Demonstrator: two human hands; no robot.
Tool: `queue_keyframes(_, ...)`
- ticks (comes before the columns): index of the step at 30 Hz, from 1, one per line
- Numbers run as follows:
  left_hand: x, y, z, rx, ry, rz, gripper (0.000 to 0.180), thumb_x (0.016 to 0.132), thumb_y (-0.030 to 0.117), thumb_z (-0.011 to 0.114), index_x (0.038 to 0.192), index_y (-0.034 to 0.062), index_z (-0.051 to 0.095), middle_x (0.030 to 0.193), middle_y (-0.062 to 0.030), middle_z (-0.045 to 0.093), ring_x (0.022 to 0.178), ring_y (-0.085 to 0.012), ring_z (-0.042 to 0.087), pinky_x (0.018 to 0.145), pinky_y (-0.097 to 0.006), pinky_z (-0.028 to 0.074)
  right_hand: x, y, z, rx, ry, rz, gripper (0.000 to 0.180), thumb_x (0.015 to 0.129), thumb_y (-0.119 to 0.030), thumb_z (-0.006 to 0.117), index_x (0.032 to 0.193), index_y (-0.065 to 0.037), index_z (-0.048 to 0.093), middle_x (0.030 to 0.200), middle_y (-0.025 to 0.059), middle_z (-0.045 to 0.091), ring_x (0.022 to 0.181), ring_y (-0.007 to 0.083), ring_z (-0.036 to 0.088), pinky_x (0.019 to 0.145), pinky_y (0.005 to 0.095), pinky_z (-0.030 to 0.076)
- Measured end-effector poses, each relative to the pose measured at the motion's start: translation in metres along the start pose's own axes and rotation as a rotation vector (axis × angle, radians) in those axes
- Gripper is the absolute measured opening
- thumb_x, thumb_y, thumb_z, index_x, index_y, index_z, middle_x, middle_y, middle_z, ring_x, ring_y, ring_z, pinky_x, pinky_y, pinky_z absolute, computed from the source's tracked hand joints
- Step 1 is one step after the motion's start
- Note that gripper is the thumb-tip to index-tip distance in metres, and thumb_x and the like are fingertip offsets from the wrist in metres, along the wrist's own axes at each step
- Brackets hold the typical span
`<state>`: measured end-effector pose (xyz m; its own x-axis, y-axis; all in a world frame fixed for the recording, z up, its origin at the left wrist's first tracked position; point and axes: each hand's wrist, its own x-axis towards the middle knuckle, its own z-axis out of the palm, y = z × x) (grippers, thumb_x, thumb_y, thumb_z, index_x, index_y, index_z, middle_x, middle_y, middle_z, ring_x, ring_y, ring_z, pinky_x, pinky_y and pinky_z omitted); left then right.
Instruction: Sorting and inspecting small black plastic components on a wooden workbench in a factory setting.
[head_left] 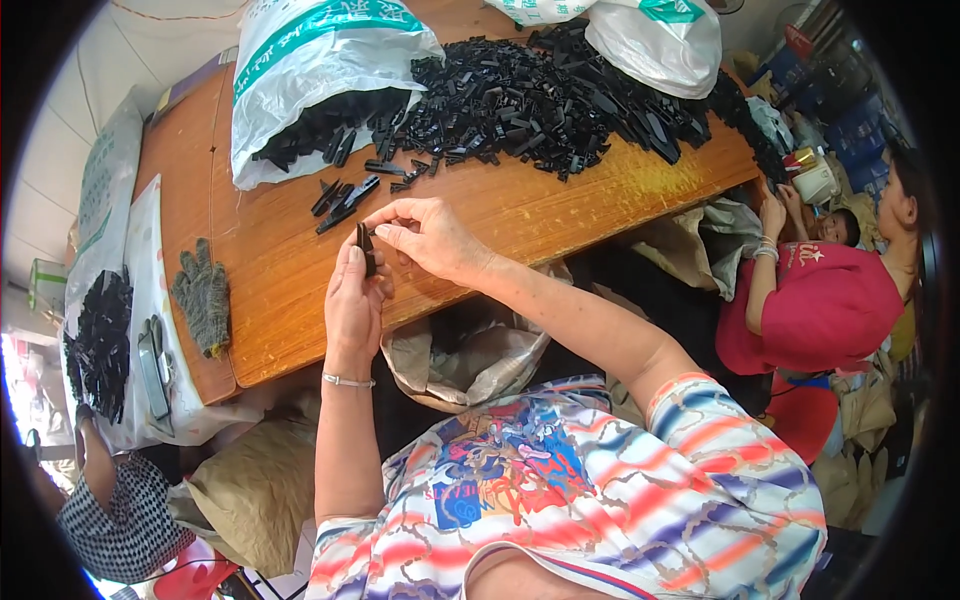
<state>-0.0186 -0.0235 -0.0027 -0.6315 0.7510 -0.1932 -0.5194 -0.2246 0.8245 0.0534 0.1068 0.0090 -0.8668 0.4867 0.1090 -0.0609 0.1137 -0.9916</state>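
My left hand holds a small black plastic part upright over the front edge of the wooden table. My right hand pinches the top of the same part from the right. A few loose black parts lie just beyond my fingers. Farther back a large heap of black plastic parts covers the table. A white plastic sack at the back left spills more of them.
A grey knit glove lies at the table's left end. A white sack with black parts hangs at the left. An open bag sits below the table edge. A person in red sits at the right. A second white sack lies at the back.
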Motion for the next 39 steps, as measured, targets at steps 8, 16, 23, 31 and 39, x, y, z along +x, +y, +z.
queue_keyframes(8,0.001,-0.005,0.003,-0.109,0.016,-0.005,0.020,0.098,0.013,0.046,0.116,0.0044,0.051,0.097,-0.0037,0.057,0.078,-0.0083,0.054,0.066,-0.021,0.044,-0.006,-0.007,0.003,0.030,-0.002,0.037,0.014,0.090,-0.007,0.059,0.099,0.003,0.063,0.075,0.0028,0.063,0.063,0.0050,0.056,0.054,0.0194,0.046)
queue_keyframes(16,0.003,-0.013,-0.012,-0.070,-0.141,0.027,0.020,0.100,0.021,0.044,0.111,0.0061,0.051,0.096,-0.0023,0.058,0.079,-0.0104,0.055,0.067,-0.020,0.044,-0.007,-0.007,0.005,-0.038,0.037,-0.071,0.013,0.089,-0.004,0.060,0.099,0.004,0.062,0.078,0.0033,0.064,0.065,0.0050,0.057,0.057,0.0193,0.048)
queue_keyframes(23,-0.004,-0.010,0.000,-0.166,0.017,0.053,0.020,0.100,0.019,0.044,0.112,0.0050,0.051,0.088,-0.0025,0.059,0.078,-0.0099,0.054,0.066,-0.022,0.044,-0.010,-0.013,0.009,-0.047,0.066,-0.070,0.015,0.087,-0.003,0.060,0.100,0.003,0.062,0.081,0.0033,0.064,0.067,0.0049,0.058,0.059,0.0201,0.048)
queue_keyframes(31,-0.010,-0.012,-0.003,-0.020,-0.001,0.071,0.018,0.100,0.022,0.044,0.113,0.0096,0.049,0.075,0.0007,0.052,0.052,-0.0048,0.042,0.043,-0.017,0.033,-0.012,-0.009,0.013,-0.193,0.112,-0.174,0.014,0.085,-0.003,0.062,0.098,0.002,0.065,0.083,0.0040,0.061,0.070,0.0068,0.056,0.062,0.0222,0.048)
queue_keyframes(39,-0.014,-0.010,0.007,0.030,0.042,0.103,0.016,0.100,0.019,0.045,0.108,0.0079,0.052,0.068,0.0048,0.044,0.048,-0.0012,0.030,0.040,-0.016,0.023,-0.011,0.003,0.014,-0.174,0.100,-0.249,0.015,0.085,-0.003,0.063,0.099,0.003,0.064,0.086,0.0064,0.062,0.071,0.0095,0.058,0.062,0.0243,0.049)
